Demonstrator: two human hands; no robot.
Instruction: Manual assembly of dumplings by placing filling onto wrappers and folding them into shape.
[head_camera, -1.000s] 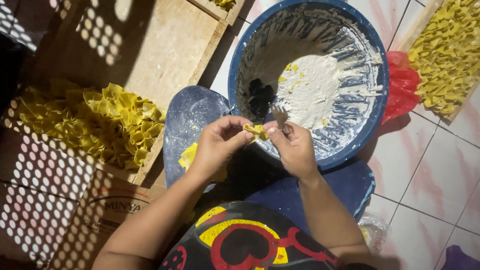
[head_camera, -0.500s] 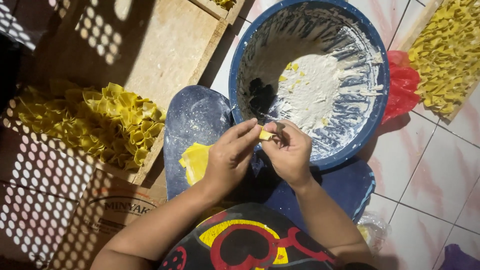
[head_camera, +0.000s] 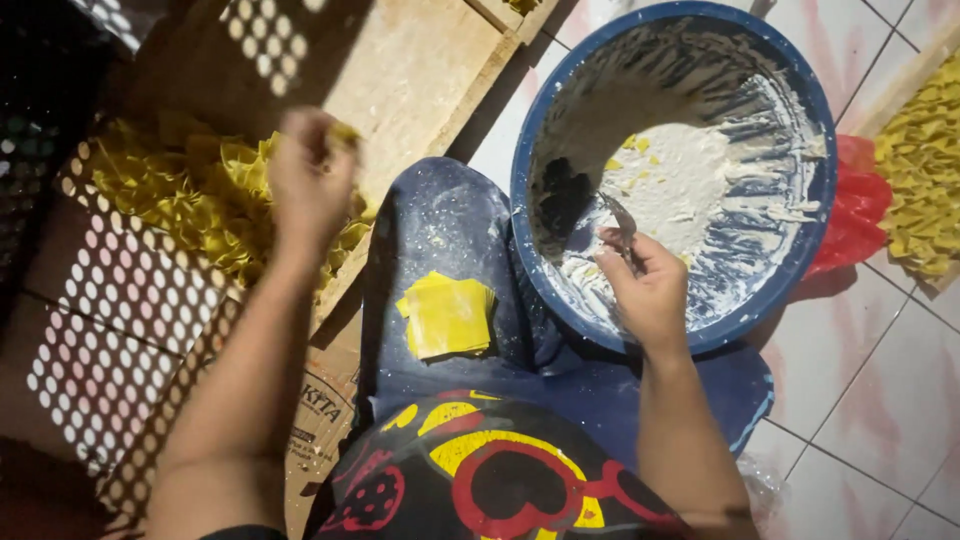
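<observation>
My left hand (head_camera: 312, 175) is stretched out to the left over a heap of folded yellow dough pieces (head_camera: 190, 200) on a wooden board, its fingers closed on one folded piece. My right hand (head_camera: 648, 290) rests on the near rim of a big blue bowl (head_camera: 800, 270) and grips a small metal spoon (head_camera: 618, 215) that points into the white filling (head_camera: 690, 170) inside. A stack of square yellow dough sheets (head_camera: 447, 315) lies on my flour-dusted blue trouser leg (head_camera: 440, 230).
A second tray of folded yellow pieces (head_camera: 925, 170) sits at the right edge, with a red plastic bag (head_camera: 850, 215) beside the bowl. The wooden board (head_camera: 400, 60) stretches to the upper left. White floor tiles (head_camera: 870, 400) lie to the right; cardboard (head_camera: 325, 420) lies under my left arm.
My hands, together pinching a piece over my lap, have parted. The left swung out to the heap with the folded piece; the right moved to the bowl with the spoon.
</observation>
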